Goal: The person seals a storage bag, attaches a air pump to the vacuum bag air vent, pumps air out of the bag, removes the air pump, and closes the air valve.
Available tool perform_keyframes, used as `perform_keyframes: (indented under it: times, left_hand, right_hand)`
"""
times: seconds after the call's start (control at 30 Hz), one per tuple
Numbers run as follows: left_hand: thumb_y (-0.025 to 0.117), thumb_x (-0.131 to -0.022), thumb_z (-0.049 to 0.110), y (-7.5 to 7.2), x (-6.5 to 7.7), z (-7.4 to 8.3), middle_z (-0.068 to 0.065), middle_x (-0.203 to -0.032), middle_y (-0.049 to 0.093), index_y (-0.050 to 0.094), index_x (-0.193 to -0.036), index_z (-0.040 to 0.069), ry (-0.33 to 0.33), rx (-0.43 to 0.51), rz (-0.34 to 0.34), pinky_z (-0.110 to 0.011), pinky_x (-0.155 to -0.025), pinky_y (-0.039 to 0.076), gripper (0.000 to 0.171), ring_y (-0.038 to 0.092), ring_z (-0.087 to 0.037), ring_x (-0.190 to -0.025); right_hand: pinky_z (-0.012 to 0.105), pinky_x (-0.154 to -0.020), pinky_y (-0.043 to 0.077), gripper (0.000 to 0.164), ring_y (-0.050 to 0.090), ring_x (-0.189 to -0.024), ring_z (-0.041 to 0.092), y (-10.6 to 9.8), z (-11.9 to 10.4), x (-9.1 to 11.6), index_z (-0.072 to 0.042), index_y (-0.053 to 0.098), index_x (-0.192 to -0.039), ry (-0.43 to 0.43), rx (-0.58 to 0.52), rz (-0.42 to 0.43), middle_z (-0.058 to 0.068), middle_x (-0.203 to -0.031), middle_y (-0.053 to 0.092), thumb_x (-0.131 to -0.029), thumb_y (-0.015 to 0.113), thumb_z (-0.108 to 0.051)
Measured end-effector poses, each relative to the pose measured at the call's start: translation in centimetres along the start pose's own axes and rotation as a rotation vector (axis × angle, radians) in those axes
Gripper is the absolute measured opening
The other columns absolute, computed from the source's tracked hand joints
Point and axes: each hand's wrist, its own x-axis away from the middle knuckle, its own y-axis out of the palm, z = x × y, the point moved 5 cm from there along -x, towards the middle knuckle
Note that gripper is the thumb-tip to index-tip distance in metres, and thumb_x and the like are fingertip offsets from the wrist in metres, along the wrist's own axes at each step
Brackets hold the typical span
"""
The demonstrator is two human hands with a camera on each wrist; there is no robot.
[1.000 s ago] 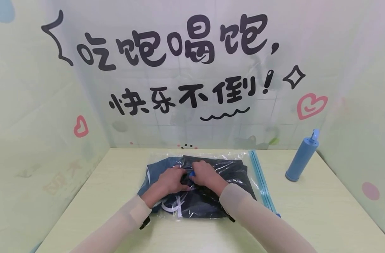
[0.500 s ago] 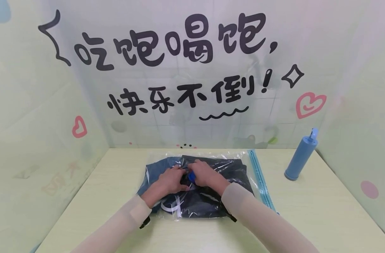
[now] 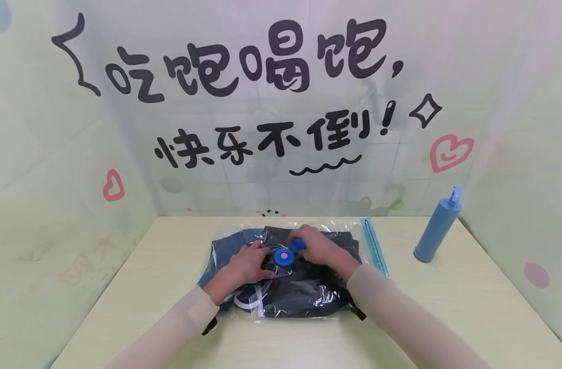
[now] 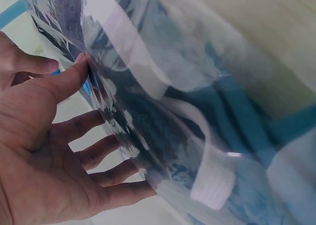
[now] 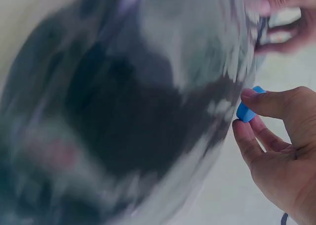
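Note:
A clear plastic vacuum bag (image 3: 308,302) of folded dark and blue clothes lies on the table. Its round blue valve (image 3: 284,257) with a pink centre shows uncovered on top. Just right of the valve, my right hand (image 3: 316,247) pinches a small blue valve cap (image 3: 298,245) between thumb and fingers. The right wrist view shows the cap (image 5: 250,104) close over the plastic. My left hand (image 3: 248,264) rests on the bag left of the valve, fingers spread. In the left wrist view its fingertips (image 4: 140,188) touch the plastic beside a white strap (image 4: 212,180).
A blue hand pump (image 3: 438,229) stands tilted-looking at the table's back right. The bag's light-blue zip edge (image 3: 374,246) runs along its right side. Behind the pale wooden table (image 3: 138,287) hangs a printed curtain (image 3: 244,189) with black lettering.
My right hand has lifted off the valve and moved right with the blue cap, uncovering the valve's pink centre. The left hand has stayed in place on the bag.

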Motion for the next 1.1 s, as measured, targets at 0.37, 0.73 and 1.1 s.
perform_keyframes:
  times: [0.37, 0.73, 1.1]
  left_hand:
    - [0.081, -0.088, 0.041, -0.2, 0.3, 0.1, -0.018, -0.135, 0.050, 0.059, -0.140, 0.007, 0.015, 0.019, 0.005, -0.066, -0.085, 0.048, 0.066, 0.049, -0.047, -0.119]
    - [0.080, -0.089, 0.042, 0.2, 0.2, -0.1, -0.019, -0.139, 0.048, 0.058, -0.141, 0.008, 0.005, 0.015, -0.015, -0.067, -0.088, 0.046, 0.066, 0.047, -0.048, -0.123]
    - [0.078, -0.090, 0.043, 0.2, 0.3, 0.0, -0.020, -0.147, 0.043, 0.058, -0.142, 0.009, 0.007, 0.008, -0.019, -0.069, -0.089, 0.045, 0.065, 0.044, -0.049, -0.128]
  right_hand:
    - [0.053, -0.081, 0.054, 0.028, 0.065, -0.095, 0.044, -6.2, 8.1, 6.4, 0.008, 0.068, -0.104, 0.095, 0.015, 0.188, 0.022, -0.099, 0.069, -0.078, 0.074, 0.014]
    - [0.056, -0.083, 0.052, 0.024, 0.064, -0.094, 0.046, -7.5, 14.1, 11.8, 0.013, 0.067, -0.102, 0.423, 0.117, 0.152, 0.028, -0.099, 0.067, -0.078, 0.064, 0.012]
    - [0.057, -0.086, 0.050, 0.024, 0.064, -0.094, 0.044, -6.0, 15.7, 12.8, 0.013, 0.069, -0.101, 0.523, 0.083, 0.083, 0.028, -0.099, 0.068, -0.077, 0.073, 0.010]
